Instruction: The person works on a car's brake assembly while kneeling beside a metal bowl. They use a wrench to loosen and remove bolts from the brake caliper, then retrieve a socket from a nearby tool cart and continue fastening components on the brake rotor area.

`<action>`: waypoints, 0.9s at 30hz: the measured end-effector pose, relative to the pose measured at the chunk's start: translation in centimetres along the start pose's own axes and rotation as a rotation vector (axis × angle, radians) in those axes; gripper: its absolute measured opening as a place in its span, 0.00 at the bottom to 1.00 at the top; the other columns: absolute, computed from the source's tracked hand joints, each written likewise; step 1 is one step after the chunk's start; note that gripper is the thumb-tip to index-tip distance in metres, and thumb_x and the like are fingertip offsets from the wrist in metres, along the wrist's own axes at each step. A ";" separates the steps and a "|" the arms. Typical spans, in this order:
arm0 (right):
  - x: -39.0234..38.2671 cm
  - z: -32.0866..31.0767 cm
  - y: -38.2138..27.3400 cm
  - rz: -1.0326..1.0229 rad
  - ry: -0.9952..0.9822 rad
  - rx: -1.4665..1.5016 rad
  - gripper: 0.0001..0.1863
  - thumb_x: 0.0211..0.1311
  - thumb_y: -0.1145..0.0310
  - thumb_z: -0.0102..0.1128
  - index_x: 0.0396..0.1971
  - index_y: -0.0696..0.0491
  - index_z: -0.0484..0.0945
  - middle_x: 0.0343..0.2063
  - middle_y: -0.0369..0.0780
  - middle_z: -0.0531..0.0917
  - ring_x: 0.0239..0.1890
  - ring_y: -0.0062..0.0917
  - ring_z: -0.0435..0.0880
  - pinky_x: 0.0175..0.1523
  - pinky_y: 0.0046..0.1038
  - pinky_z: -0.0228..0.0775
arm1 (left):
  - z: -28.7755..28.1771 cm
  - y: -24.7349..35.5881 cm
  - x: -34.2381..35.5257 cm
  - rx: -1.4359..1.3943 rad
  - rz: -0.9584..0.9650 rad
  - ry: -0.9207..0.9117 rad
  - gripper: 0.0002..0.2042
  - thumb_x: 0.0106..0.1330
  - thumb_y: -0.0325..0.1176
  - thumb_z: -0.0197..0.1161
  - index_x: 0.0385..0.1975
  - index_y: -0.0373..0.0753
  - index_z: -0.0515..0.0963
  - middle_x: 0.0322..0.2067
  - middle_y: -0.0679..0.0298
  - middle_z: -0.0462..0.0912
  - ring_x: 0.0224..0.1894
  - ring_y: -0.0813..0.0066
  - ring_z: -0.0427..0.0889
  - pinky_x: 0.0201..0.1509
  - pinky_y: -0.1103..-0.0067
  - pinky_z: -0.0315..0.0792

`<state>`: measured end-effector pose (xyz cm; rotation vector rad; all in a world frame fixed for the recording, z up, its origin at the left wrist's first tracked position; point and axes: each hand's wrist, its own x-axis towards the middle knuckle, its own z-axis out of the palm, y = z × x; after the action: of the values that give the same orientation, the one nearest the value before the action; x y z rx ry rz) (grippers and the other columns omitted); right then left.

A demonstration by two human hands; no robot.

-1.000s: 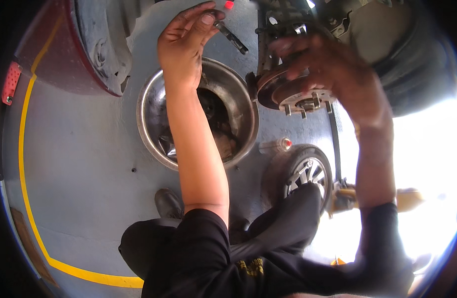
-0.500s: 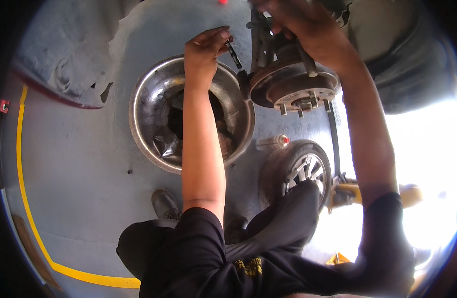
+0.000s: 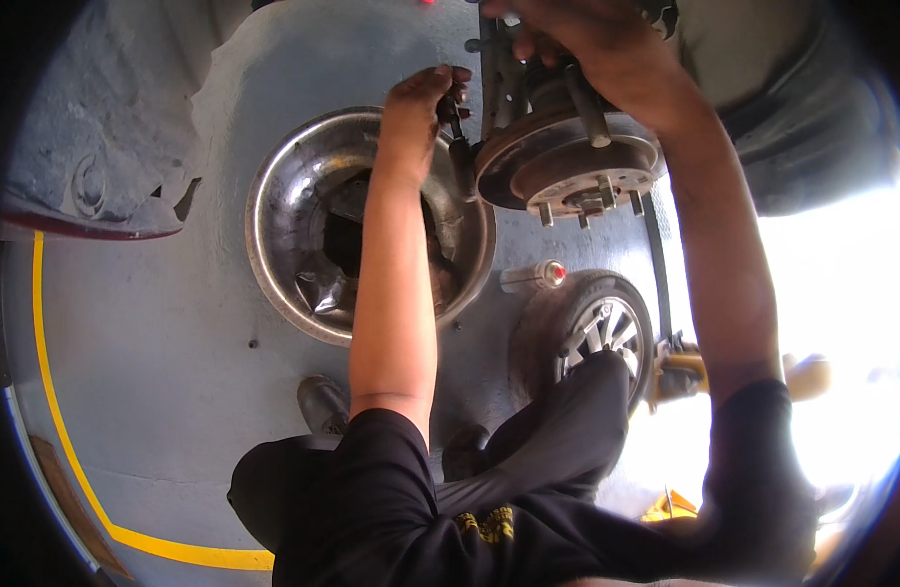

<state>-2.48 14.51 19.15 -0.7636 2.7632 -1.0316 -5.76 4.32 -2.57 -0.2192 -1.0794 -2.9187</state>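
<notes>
My left hand (image 3: 418, 110) is closed on a slim dark metal pin (image 3: 456, 125), held between thumb and fingers. The pin points down toward a dark cylindrical piece (image 3: 461, 168) at the left edge of the brake disc (image 3: 508, 181); whether they touch I cannot tell. Over the hub, my right hand (image 3: 606, 44) reaches into the suspension with its fingers curled, partly cut off by the upper edge. What they grip is hidden. A round metal rod (image 3: 591, 112) sticks out below that hand, above the disc. Wheel studs (image 3: 606, 191) project from the hub face.
A wide steel basin (image 3: 257, 235) stands on the floor under my left forearm, with dark scraps inside. A spray can (image 3: 533, 277) and a removed wheel (image 3: 606, 333) lie right of it. Car body panels (image 3: 97, 127) hang at left and right (image 3: 763, 108).
My left hand has moved slightly right and down, bringing the pin closer to the dark cylindrical piece. The view has shifted a little; my right hand stays at the suspension.
</notes>
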 end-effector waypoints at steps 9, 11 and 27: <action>-0.3 -0.6 -0.1 0.064 -0.061 -0.115 0.25 0.71 0.47 0.50 0.48 0.55 0.77 0.28 0.35 0.77 0.31 0.17 0.74 0.38 0.24 0.69 | 0.5 -2.4 -0.1 -0.316 -0.128 0.021 0.11 0.71 0.37 0.53 0.38 0.36 0.77 0.26 0.65 0.77 0.27 0.78 0.75 0.32 0.81 0.72; -0.3 -0.4 0.0 0.063 -0.055 -0.127 0.25 0.71 0.46 0.49 0.48 0.55 0.77 0.28 0.35 0.77 0.31 0.18 0.75 0.38 0.25 0.69 | 0.2 -2.7 -0.1 -0.427 -0.081 0.006 0.10 0.70 0.35 0.54 0.39 0.35 0.77 0.28 0.62 0.79 0.28 0.74 0.79 0.31 0.80 0.76; -0.9 -0.2 -1.7 0.003 -0.067 -0.290 0.26 0.71 0.45 0.47 0.47 0.55 0.78 0.34 0.42 0.82 0.38 0.27 0.80 0.47 0.31 0.70 | -0.5 -4.5 -2.0 -0.702 0.126 -0.410 0.37 0.43 0.36 0.81 0.54 0.29 0.70 0.42 0.54 0.80 0.43 0.63 0.82 0.48 0.74 0.82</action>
<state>-1.03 13.97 20.35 -0.8089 2.8888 -0.5969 -4.20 7.34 -6.17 -0.8802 0.0131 -3.0693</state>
